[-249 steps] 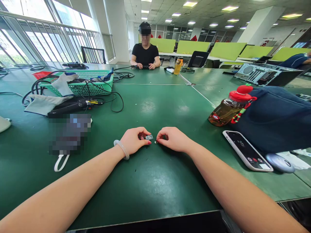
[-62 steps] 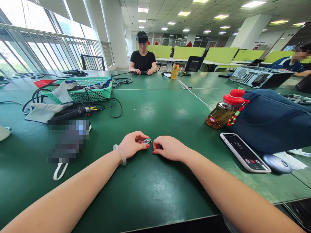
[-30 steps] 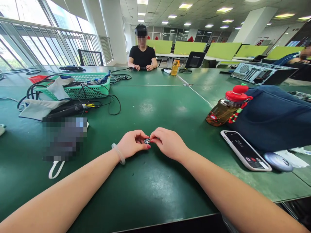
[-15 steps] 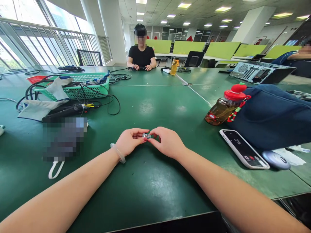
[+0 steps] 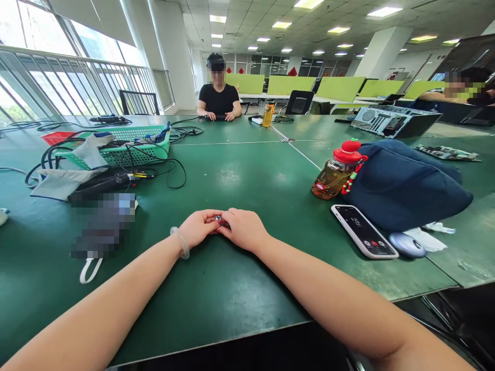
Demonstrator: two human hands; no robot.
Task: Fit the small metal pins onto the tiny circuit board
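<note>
A small silver-and-dark part [image 5: 218, 220] sits between my two hands, mostly covered by fingers, and its kind is too small to make out. My left hand [image 5: 196, 230], with a pale translucent bangle [image 5: 180, 242] at the wrist, pinches it between thumb and fingers. From the other side my right hand [image 5: 246, 229] has its thumb and fingertips closed on the same part. Both hands meet just above the green table [image 5: 232, 288], near its front edge.
To the left stand a green basket [image 5: 154, 150] of cables and gloves and a blurred dark item [image 5: 102, 226]. At right are a red-capped bottle [image 5: 330, 175], a navy bag [image 5: 402, 185], a phone [image 5: 363, 231] and a mouse [image 5: 406, 245]. A person [image 5: 218, 98] sits opposite.
My right hand has closed in over the small part, its fingers now meeting the left hand's and hiding more of it. The view has turned slightly to the right and up.
</note>
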